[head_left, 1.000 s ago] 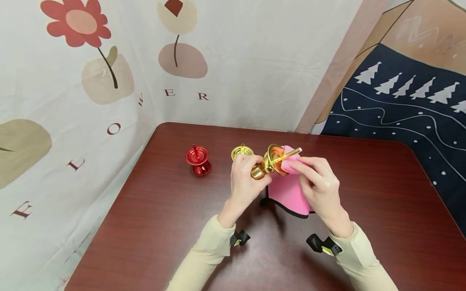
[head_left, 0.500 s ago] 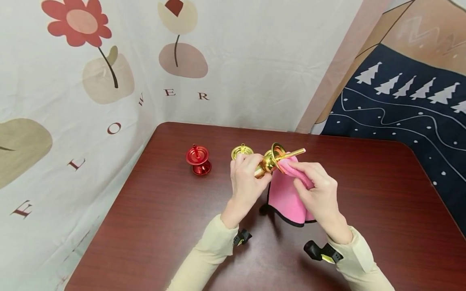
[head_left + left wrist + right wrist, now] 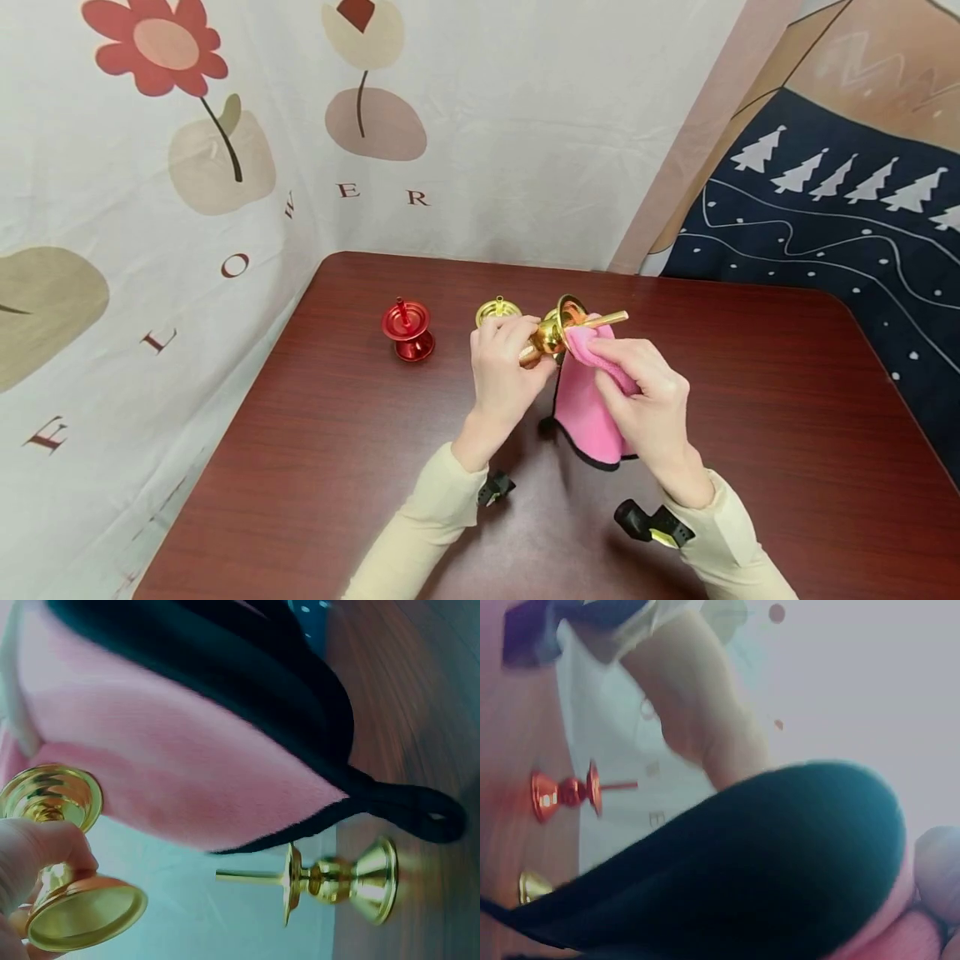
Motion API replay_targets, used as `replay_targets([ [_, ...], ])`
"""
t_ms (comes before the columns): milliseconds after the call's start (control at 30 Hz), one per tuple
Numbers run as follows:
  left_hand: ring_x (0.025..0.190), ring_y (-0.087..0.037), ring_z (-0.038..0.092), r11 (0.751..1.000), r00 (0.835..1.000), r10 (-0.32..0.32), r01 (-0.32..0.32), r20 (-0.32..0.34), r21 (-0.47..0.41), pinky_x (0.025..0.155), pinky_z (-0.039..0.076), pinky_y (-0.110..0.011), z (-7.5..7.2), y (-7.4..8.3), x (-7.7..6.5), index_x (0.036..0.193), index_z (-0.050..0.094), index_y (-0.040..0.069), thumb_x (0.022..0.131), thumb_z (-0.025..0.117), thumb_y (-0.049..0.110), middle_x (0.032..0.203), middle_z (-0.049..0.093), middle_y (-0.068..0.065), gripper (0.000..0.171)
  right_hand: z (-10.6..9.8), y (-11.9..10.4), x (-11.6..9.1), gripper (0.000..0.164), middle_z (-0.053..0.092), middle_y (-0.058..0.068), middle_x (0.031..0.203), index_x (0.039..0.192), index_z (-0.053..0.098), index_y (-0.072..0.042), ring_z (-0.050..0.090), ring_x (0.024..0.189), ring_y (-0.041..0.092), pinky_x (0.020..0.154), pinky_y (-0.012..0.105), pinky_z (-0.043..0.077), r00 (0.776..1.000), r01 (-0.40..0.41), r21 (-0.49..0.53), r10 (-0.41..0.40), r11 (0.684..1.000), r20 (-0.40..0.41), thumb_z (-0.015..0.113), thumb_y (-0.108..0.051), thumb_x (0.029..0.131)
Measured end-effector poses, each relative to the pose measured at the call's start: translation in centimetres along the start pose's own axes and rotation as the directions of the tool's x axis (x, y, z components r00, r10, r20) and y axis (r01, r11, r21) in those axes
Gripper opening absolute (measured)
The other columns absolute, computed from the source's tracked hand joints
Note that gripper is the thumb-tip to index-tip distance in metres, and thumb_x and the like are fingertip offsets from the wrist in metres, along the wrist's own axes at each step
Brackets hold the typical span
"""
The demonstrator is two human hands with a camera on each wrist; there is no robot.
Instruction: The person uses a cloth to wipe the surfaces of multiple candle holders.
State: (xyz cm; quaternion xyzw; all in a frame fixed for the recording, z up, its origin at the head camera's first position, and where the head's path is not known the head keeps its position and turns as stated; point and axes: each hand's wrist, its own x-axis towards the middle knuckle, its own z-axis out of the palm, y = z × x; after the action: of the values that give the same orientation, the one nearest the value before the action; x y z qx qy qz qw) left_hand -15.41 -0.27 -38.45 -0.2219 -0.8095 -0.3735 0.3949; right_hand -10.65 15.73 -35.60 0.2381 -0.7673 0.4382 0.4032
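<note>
My left hand (image 3: 504, 362) grips a shiny gold candle holder (image 3: 551, 336) by its stem, above the table. The holder is tipped sideways, its dish and long spike toward my right hand (image 3: 651, 392). That hand pinches a pink cloth (image 3: 588, 417) with black edging, bunched against the dish's inner side near the spike. The rest of the cloth hangs below my fingers. In the left wrist view the held holder's hollow base (image 3: 86, 919) faces the camera, and the cloth's corner loop (image 3: 427, 814) dangles. The cloth's dark underside (image 3: 742, 855) fills much of the right wrist view.
A red candle holder (image 3: 408, 325) stands upright on the dark reddish table (image 3: 337, 433), to the left. Behind my left hand, partly hidden, stands another gold candle holder (image 3: 489, 312). Printed fabric (image 3: 525, 150) hangs along the table's back and left sides.
My right hand has shifted down and left with the cloth, now bunched at the dish's lower rim. The held holder's spike has tipped nearer level. My left hand has barely moved.
</note>
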Motion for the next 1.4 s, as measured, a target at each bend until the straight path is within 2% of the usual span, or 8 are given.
replay_targets([
  [333,0.078,-0.018,0.048,0.900,0.951,-0.142,0.240,0.276,-0.364,0.065,0.041,-0.028,-0.4,-0.4,0.0,0.082,0.064,0.006,0.058,0.079,0.009,0.077,0.062,-0.005,0.028,-2.1,2.9,1.5,0.026,0.068,0.017,0.091,0.085,0.072,0.003,0.062,0.092,0.016,0.075,0.015,0.046,0.993,0.021,0.133,-0.037,0.991,0.116,0.063,0.020,0.069],
  [433,0.077,-0.013,0.048,0.836,0.904,-0.129,0.321,0.408,-0.445,0.066,0.042,-0.023,-0.7,-0.3,0.3,0.080,0.063,0.004,0.060,0.080,0.005,0.076,0.064,-0.005,0.026,-2.6,3.1,2.0,0.023,0.067,0.018,0.091,0.084,0.070,0.007,0.061,0.093,0.016,0.080,0.018,0.047,0.991,-0.018,0.249,-0.016,0.968,0.131,0.062,0.023,0.069],
  [600,0.074,-0.006,0.051,0.683,0.790,-0.061,0.479,0.611,-0.551,0.066,0.044,-0.021,-0.9,-0.4,0.6,0.082,0.059,-0.002,0.065,0.077,-0.004,0.078,0.062,-0.011,0.026,-2.8,3.5,3.1,0.005,0.068,0.014,0.090,0.082,0.068,0.010,0.061,0.095,0.018,0.085,0.025,0.047,0.984,-0.002,0.480,-0.083,0.877,0.156,0.064,0.007,0.082],
  [800,0.071,-0.003,0.051,0.627,0.721,-0.005,0.542,0.693,-0.559,0.065,0.040,-0.020,-1.2,-0.2,0.8,0.082,0.057,-0.003,0.065,0.076,-0.006,0.078,0.062,-0.011,0.025,-2.6,5.8,3.6,0.008,0.068,0.012,0.090,0.081,0.068,0.006,0.061,0.094,0.023,0.085,0.028,0.048,0.959,0.002,0.630,-0.180,0.776,0.219,0.062,0.004,0.085],
  [933,0.072,-0.005,0.051,0.645,0.745,-0.024,0.521,0.667,-0.558,0.065,0.042,-0.020,-1.3,-0.1,0.8,0.082,0.057,-0.003,0.065,0.077,-0.006,0.077,0.062,-0.011,0.025,-2.7,6.0,3.8,0.008,0.068,0.012,0.091,0.083,0.068,0.006,0.060,0.095,0.023,0.085,0.028,0.048,0.947,-0.024,0.633,-0.186,0.774,0.263,0.060,0.005,0.085],
  [1133,0.076,-0.011,0.049,0.793,0.851,-0.147,0.406,0.504,-0.455,0.067,0.042,-0.021,-1.0,0.1,0.5,0.080,0.062,0.002,0.062,0.080,0.003,0.076,0.064,-0.006,0.025,-3.4,3.3,4.2,0.010,0.066,0.015,0.088,0.085,0.066,0.010,0.060,0.095,0.018,0.086,0.024,0.046,0.951,-0.045,0.462,-0.104,0.886,0.292,0.064,0.016,0.077],
  [1300,0.075,-0.016,0.049,0.874,0.902,-0.229,0.356,0.365,-0.331,0.064,0.040,-0.024,-0.4,0.1,0.3,0.080,0.064,0.006,0.060,0.079,0.010,0.077,0.069,-0.002,0.025,-3.5,2.4,3.0,0.028,0.066,0.015,0.089,0.087,0.067,0.010,0.061,0.086,0.011,0.071,0.015,0.047,0.965,-0.134,0.265,0.065,0.955,0.252,0.061,0.028,0.066],
  [1400,0.075,-0.018,0.050,0.877,0.913,-0.272,0.366,0.305,-0.313,0.064,0.041,-0.025,0.0,0.0,0.2,0.079,0.064,0.006,0.059,0.078,0.009,0.078,0.069,-0.003,0.025,-3.1,2.4,1.8,0.025,0.068,0.007,0.088,0.091,0.067,0.008,0.058,0.076,0.010,0.062,0.015,0.046,0.950,-0.294,0.242,0.255,0.925,0.179,0.062,0.022,0.071],
])
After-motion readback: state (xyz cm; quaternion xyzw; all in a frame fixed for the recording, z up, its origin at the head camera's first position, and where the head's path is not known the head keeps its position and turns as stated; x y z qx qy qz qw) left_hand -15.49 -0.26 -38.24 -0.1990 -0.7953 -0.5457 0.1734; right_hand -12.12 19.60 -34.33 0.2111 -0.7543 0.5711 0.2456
